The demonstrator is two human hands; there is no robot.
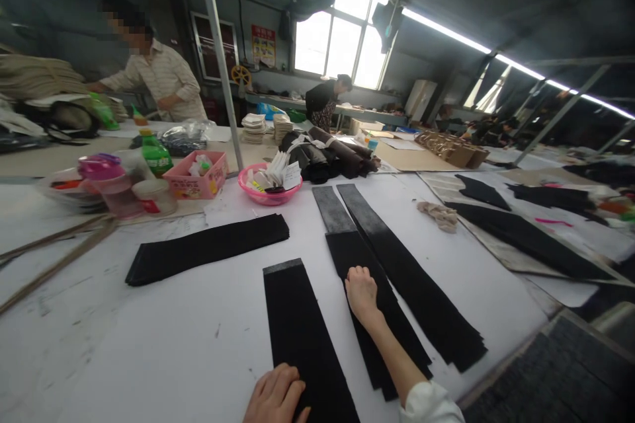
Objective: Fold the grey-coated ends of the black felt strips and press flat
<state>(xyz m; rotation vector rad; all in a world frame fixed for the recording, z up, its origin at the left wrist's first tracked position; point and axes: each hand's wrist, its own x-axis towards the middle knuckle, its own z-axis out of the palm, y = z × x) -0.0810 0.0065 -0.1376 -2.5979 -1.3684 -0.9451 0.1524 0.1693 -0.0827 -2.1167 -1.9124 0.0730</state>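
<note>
Long strips of black fabric lie in stacks on a white-topped table. My left hand (278, 393), partly cut off by the bottom edge, rests with bent fingers at the left side of the near strip (302, 330). My right hand (361, 291) is closed at the left edge of the middle stack (391, 330); its fingertips are hidden against the cloth. Grey, shinier ends show at the far side of this stack. To its right lies another long stack (421, 277), and a folded black stack (208, 248) sits crosswise at the left.
Behind the strips stand a pink basket (270, 197) of white labels, a pink box (196, 175), a green bottle (156, 153) and dark rolls (337, 152). A crumpled beige cloth (437, 217) lies at right, near black cut pieces (526, 238). Two people work further back.
</note>
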